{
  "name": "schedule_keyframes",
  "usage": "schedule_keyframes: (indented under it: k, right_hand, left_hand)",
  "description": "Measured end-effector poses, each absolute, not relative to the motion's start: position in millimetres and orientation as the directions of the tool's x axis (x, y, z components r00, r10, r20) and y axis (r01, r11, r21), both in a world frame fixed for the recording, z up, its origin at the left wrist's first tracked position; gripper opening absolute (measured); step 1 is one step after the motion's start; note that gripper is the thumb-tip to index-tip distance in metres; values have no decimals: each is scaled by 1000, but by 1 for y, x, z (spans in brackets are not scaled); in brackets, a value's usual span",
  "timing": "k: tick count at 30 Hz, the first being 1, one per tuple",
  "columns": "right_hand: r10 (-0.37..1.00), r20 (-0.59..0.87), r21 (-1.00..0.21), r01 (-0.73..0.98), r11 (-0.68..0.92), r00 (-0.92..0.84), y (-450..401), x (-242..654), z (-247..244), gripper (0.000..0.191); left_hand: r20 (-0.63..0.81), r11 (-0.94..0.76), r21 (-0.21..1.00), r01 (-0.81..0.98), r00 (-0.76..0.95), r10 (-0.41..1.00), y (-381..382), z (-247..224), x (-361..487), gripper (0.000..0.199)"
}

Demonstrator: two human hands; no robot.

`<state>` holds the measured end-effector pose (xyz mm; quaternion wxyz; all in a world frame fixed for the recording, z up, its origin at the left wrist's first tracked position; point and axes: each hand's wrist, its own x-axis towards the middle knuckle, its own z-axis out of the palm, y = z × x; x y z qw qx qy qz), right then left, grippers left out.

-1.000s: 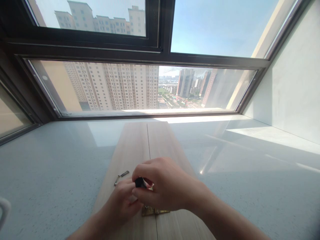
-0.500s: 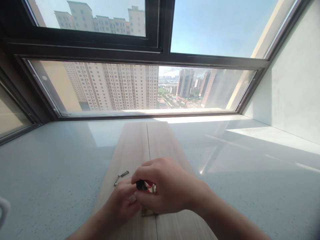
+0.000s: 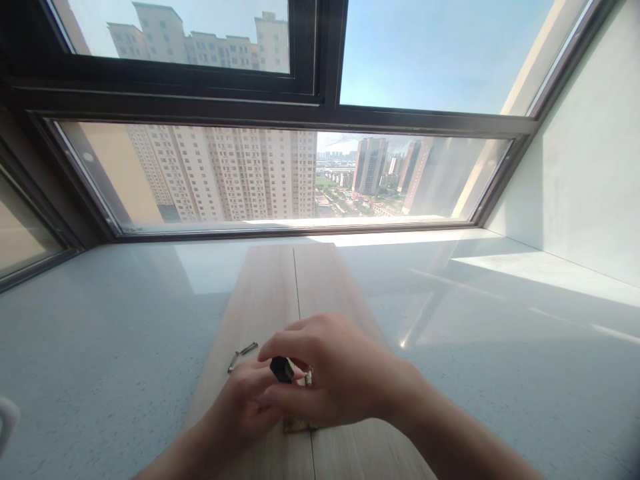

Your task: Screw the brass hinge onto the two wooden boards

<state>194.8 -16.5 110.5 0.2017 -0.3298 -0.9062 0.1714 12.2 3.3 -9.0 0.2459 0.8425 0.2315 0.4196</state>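
My right hand (image 3: 333,373) curls around the black handle of a screwdriver (image 3: 282,369), seen nearly end-on, with a small gap between finger and handle. Close beside it, my left hand (image 3: 250,397) is closed low by the screwdriver, its fingertips hidden behind my right hand. Under both hands a brass-coloured hinge (image 3: 296,425) lies across the seam of two pale wooden boards (image 3: 270,287). Most of the hinge and the screwdriver's tip are hidden. Two loose screws (image 3: 249,348) rest on the left board, just beyond my left hand.
The boards lie side by side on a speckled white sill (image 3: 125,347), running toward a dark window frame (image 3: 300,231). A pale wall (image 3: 590,167) rises at the right. Part of a white curved object (image 3: 7,420) shows at the left edge.
My right hand's fingers have loosened and shifted slightly around the screwdriver handle, so more of the handle shows. My left hand, the boards and the loose screws stay in place.
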Motion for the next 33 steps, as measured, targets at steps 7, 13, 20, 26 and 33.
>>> schedule_keyframes:
  k: [7, 13, 20, 26, 33]
  right_hand:
    - [694, 228, -417, 576, 704, -683, -13, 192, 105, 23]
    - [697, 221, -369, 604, 707, -682, -12, 192, 105, 35]
    - [636, 252, -438, 500, 747, -730, -16, 193, 106, 8]
    - [683, 235, -417, 563, 713, -691, -11, 191, 100, 27]
    - [680, 273, -418, 553, 721, -680, -13, 192, 106, 28]
  left_hand:
    - [606, -774, 612, 163, 532, 591, 2, -9, 11, 4]
    - [598, -764, 625, 159, 532, 599, 4, -12, 9, 12]
    - [637, -802, 570, 178, 522, 568, 0, -4, 14, 13]
    - [616, -773, 611, 174, 509, 601, 1, -6, 12, 17]
    - [595, -760, 629, 164, 528, 606, 4, -8, 10, 21]
